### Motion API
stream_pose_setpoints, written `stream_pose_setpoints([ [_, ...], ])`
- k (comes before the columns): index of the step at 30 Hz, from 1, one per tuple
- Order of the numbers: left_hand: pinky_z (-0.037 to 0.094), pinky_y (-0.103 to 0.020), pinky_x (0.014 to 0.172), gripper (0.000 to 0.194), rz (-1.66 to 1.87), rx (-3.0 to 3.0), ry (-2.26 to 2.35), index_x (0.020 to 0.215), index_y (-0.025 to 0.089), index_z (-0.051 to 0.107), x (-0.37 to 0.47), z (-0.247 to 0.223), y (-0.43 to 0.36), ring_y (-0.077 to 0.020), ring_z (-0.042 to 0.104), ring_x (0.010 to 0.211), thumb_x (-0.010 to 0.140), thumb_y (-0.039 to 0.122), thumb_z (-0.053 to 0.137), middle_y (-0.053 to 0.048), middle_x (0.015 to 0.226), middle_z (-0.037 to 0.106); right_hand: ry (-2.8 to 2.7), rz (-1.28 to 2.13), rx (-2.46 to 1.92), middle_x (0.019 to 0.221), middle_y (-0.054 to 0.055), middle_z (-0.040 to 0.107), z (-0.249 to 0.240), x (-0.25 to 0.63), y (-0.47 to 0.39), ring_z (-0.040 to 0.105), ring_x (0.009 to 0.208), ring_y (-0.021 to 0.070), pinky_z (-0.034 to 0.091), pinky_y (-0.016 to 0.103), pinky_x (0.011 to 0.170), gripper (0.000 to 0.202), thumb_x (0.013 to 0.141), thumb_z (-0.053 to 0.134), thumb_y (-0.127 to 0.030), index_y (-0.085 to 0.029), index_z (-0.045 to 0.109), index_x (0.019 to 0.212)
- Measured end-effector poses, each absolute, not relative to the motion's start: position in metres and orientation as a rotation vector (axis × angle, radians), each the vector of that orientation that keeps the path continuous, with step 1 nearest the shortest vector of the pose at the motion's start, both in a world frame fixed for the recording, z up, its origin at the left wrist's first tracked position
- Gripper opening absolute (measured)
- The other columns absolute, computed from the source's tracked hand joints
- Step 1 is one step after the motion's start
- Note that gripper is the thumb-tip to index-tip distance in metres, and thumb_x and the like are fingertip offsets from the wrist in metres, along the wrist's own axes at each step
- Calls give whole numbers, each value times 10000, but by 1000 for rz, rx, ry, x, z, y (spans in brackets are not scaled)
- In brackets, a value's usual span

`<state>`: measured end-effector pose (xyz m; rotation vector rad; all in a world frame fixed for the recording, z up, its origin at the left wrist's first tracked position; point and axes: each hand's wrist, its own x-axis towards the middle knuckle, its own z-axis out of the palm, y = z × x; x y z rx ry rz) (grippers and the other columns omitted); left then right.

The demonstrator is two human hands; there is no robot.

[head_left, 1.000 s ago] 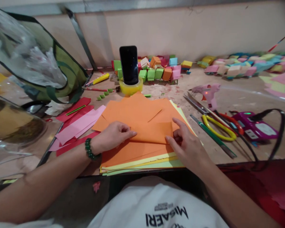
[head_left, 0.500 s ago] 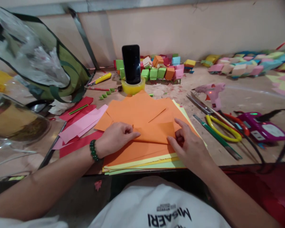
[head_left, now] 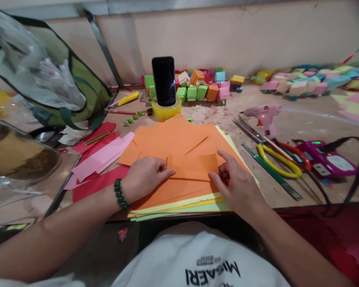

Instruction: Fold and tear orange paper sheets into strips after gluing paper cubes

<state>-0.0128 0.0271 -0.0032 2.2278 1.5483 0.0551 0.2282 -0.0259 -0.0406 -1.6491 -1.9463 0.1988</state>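
A folded piece of orange paper (head_left: 191, 167) lies between my hands, on top of larger orange sheets (head_left: 167, 135). My left hand (head_left: 148, 175), with a green bead bracelet at the wrist, has its fingers curled and its thumb on the folded piece's left end. At the right end, my right hand (head_left: 235, 175) holds the edge between thumb and fingers. Beneath the orange sheets, yellow and green sheets (head_left: 179, 211) stick out toward the table's front edge.
Pink strips (head_left: 104, 155) and red paper (head_left: 95, 185) lie at left. On the right are scissors (head_left: 279, 161), a green cutter (head_left: 272, 171), a pink glue gun (head_left: 265, 115) and a purple power socket (head_left: 326, 157). Behind, a phone (head_left: 163, 81) stands in a tape roll (head_left: 167, 109) before paper boxes (head_left: 197, 87).
The view has shifted very slightly, so things appear a little further left. Both hands keep their places on the folded orange paper.
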Motion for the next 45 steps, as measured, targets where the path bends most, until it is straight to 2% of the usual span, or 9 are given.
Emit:
stream_pose_setpoints([
  [10,284,-266,535,412,-140,2513,1586,753,174,608,-10,-4,17,-196,597,685,928,491,412,-66,744,671,-1986,163,-1614,734,45,589,-41,228,-26,560,647,209,458,326,576,459,869,483,-281,-125,431,1298],
  [16,308,-274,529,405,-251,2572,1595,854,160,604,-7,-4,14,-228,633,743,953,472,367,-88,821,683,-2007,163,-1619,729,39,573,-41,230,-28,555,664,211,458,332,586,484,873,484,-268,-89,411,1317],
  [22,262,-272,496,402,-312,2589,1626,853,161,597,-5,-1,13,-225,643,732,955,473,365,-88,797,680,-1931,384,-1639,768,38,582,-35,232,-31,568,692,200,459,319,592,553,880,480,-274,-105,325,1383],
  [28,286,-269,496,404,-326,2604,1626,871,159,600,-5,-1,13,-225,646,738,957,471,357,-95,820,683,-1850,544,-1608,741,22,552,-31,234,-31,547,652,197,471,345,605,558,872,503,-257,-143,323,1388],
  [36,292,-278,495,402,-361,2611,1626,888,158,592,-4,-1,9,-243,638,728,961,470,348,-95,816,661,-1912,448,-1586,759,24,558,-34,233,-32,557,682,187,480,320,617,593,862,503,-232,-120,292,1404],
  [39,325,-288,506,365,-193,2771,1644,918,143,576,-6,-4,8,-243,614,733,945,462,402,-105,838,632,-1961,345,-1581,782,36,567,-37,233,-33,567,719,204,498,339,645,616,862,506,-219,-127,266,1422],
  [41,375,-301,564,272,-21,2968,1522,926,141,568,-8,-7,10,-237,592,767,939,386,453,-109,869,614,-2008,195,-1567,858,73,581,-37,232,-35,571,797,228,511,374,708,596,864,508,-213,-129,291,1413],
  [43,403,-310,632,153,68,3183,1143,950,156,566,-10,-10,14,-216,566,771,941,248,444,-92,873,608,-2079,-15,-1546,1002,134,587,-35,230,-36,553,926,265,496,425,805,504,870,505,-194,-139,392,1358],
  [45,407,-313,658,195,76,3314,707,1038,170,556,-13,-11,18,-194,540,735,937,140,391,-71,858,607,-2217,-185,-1456,1145,165,572,-31,228,-36,516,1036,287,461,454,877,376,885,476,-143,-163,513,1259],
])
